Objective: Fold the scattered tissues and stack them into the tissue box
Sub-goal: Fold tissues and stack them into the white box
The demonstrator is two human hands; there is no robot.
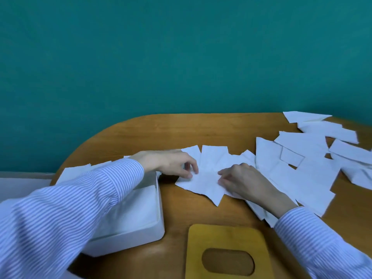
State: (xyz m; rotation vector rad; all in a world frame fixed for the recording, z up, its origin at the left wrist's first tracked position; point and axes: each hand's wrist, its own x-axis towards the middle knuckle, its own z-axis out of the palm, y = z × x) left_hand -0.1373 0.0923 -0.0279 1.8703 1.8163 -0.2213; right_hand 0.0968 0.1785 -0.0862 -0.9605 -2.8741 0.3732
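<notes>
Your wooden bench [141, 135] carries the open white tissue box [141, 224] at left and scattered tissues [302, 158] at right. Between them, your left hand [171, 163] and right hand [241, 180] rest on one flat tissue [205, 184], curled fingers [193, 172] pinching its edges.

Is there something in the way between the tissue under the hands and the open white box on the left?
Nothing visible blocks it. The tissue lies just right of the tissue box, with only bare table between. The box is open on top; its wooden lid lies apart, nearer the person. Only the left sleeve crosses above the box.
</notes>
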